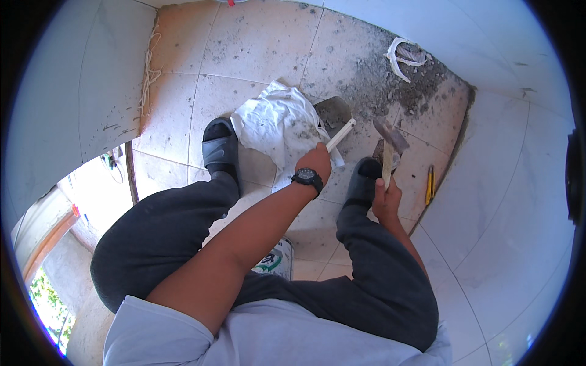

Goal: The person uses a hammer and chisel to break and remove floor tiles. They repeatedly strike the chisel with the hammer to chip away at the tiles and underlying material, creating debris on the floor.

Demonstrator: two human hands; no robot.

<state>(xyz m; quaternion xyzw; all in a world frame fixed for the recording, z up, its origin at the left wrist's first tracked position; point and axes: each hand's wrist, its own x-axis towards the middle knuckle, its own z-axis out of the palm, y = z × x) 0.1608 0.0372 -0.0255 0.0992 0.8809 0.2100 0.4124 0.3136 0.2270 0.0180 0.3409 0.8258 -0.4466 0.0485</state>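
My left hand (314,165), with a black watch on its wrist, is closed around a pale narrow stick (342,134) that points up to the right. Just beyond the stick lies a grey, dirt-covered flat piece (333,113), partly under a crumpled white cloth (278,122). In my right hand (387,200) is a hammer (387,160), gripped by its wooden handle with the head up, above my right foot. A yellow utility knife (430,184) rests on the floor to the right of this hand.
Grey rubble (421,88) is heaped in the far right corner, with a curved white strip (397,61) on it. Tiled walls (488,165) stand close on the right. A white bucket (279,259) sits between my legs. Thin cord (148,73) lies along the left wall.
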